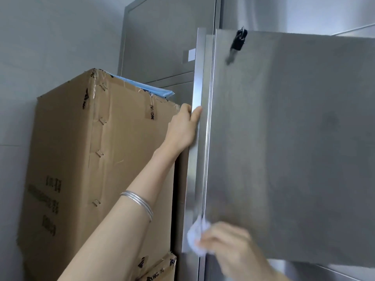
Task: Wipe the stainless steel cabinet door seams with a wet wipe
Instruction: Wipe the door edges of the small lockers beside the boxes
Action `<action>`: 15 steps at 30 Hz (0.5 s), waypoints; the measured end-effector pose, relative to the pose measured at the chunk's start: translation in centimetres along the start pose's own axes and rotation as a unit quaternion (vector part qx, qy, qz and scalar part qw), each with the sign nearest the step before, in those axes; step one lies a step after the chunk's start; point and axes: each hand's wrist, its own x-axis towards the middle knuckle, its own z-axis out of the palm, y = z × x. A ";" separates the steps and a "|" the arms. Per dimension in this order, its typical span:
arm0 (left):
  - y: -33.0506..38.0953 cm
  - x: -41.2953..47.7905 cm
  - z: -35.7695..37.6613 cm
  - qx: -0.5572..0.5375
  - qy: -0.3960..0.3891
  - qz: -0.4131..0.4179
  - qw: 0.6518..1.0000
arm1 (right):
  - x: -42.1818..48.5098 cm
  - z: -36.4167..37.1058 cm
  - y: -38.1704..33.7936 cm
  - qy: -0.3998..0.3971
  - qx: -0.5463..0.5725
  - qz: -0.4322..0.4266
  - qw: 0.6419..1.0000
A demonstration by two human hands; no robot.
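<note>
A brushed stainless steel cabinet door (294,138) fills the right half of the view. Beside it stands a narrow steel door edge (199,78), with a vertical seam (209,138) between the two. My left hand (183,128) reaches up and grips that edge at mid height, thumb on the front and fingers behind it. My right hand (227,242), blurred, holds a crumpled white wet wipe (197,234) against the bottom of the seam. A black key with a tag (239,40) hangs from the lock near the door's top left.
A tall taped cardboard box (97,159) stands at the left against the grey wall, with a blue sheet (150,89) on top and another box (160,268) below it. A further steel cabinet panel (168,37) rises behind.
</note>
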 end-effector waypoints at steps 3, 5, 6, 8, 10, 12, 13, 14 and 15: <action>-2.8 -1.3 1.4 0.062 -0.038 0.004 0.997 | 1.7 -3.6 3.3 0.095 -0.011 0.088 0.992; -4.9 -2.9 2.6 0.093 -0.057 0.015 0.994 | 2.6 -6.3 6.6 0.107 -0.068 0.154 0.980; -5.8 -3.9 3.2 0.099 -0.066 0.020 0.993 | 2.6 -7.3 8.2 0.103 -0.090 0.173 0.975; -7.0 -5.9 4.5 0.110 -0.076 0.045 0.990 | 1.9 -8.3 10.1 0.071 -0.126 0.196 0.970; -7.7 -7.4 6.0 0.130 -0.085 0.084 0.984 | 1.1 -8.9 11.3 0.032 -0.168 0.186 0.968; -8.2 -8.5 7.9 0.166 -0.108 0.133 0.971 | 0.3 -9.1 11.8 -0.010 -0.220 0.144 0.965; -8.4 -9.1 9.0 0.185 -0.121 0.151 0.964 | -0.1 -9.0 11.8 -0.035 -0.234 0.126 0.963; -8.5 -9.5 10.2 0.195 -0.136 0.162 0.958 | -0.6 -8.8 12.0 -0.059 -0.242 0.112 0.962; -8.7 -9.9 11.4 0.194 -0.148 0.168 0.955 | -1.1 -8.6 12.3 -0.085 -0.244 0.114 0.959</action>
